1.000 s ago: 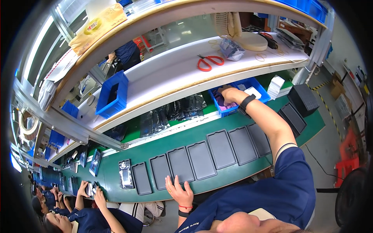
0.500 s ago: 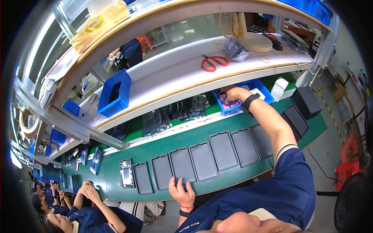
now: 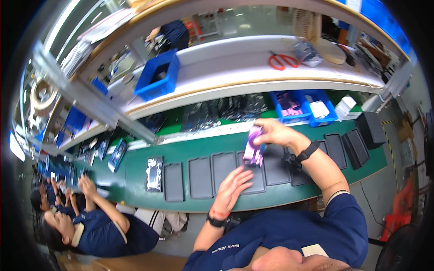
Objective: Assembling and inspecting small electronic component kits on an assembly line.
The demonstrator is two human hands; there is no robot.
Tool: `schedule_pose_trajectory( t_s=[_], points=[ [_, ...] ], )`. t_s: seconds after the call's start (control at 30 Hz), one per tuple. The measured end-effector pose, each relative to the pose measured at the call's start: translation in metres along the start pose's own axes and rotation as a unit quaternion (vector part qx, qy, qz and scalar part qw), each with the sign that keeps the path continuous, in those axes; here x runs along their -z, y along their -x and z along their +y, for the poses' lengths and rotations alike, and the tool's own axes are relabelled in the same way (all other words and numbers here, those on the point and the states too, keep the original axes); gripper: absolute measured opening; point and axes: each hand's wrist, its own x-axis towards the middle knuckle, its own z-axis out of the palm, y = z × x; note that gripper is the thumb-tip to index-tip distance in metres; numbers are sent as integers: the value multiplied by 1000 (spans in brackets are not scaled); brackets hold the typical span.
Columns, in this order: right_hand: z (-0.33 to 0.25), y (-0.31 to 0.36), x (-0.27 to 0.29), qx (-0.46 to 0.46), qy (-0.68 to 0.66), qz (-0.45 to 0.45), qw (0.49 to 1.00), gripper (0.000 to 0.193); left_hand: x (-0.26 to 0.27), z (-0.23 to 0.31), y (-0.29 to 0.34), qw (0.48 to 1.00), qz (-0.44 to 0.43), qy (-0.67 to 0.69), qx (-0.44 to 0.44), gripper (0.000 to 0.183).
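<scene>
My right hand (image 3: 276, 134) is closed round several small purple and pink pieces (image 3: 253, 152), held above the row of trays. What exactly these pieces are is too blurred to make out. Close below them my left hand (image 3: 231, 189) is open, its fingers stretched out and holding nothing. Under and beside the hands a row of shallow dark grey trays (image 3: 200, 177) lies on the green table (image 3: 135, 192). More purple pieces lie in a blue bin (image 3: 295, 119) beneath the shelf.
Beside that bin stands a second blue bin (image 3: 322, 121) with white items. Silver-and-black packets (image 3: 154, 174) lie left of the trays; a dark tray stack (image 3: 370, 131) stands at right. Red-handled scissors (image 3: 283, 61) rest on the shelf (image 3: 217, 67). A co-worker (image 3: 101, 226) sits at left.
My right hand has come out of the blue bin toward me with purple pieces in it. My left hand has risen toward them over the trays. The view has shifted.
</scene>
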Motion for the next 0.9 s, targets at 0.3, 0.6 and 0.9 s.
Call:
schedule_pose_trajectory(
  t_s=[0.3, 0.6, 0.9],
  points=[
    [-11, -64, -131, 217, 228, -95, 944, 21, 45, 22, 38, 993, 76, 87, -10, 45],
    [8, -137, -251, 230, 176, -149, 946, 17, 83, 40, 129, 927, 325, 54, -177, 40],
    [18, -181, -279, 171, 332, 27, 927, 24, 97, 32, 176, 867, 445, 54, -217, 35]
  ],
)
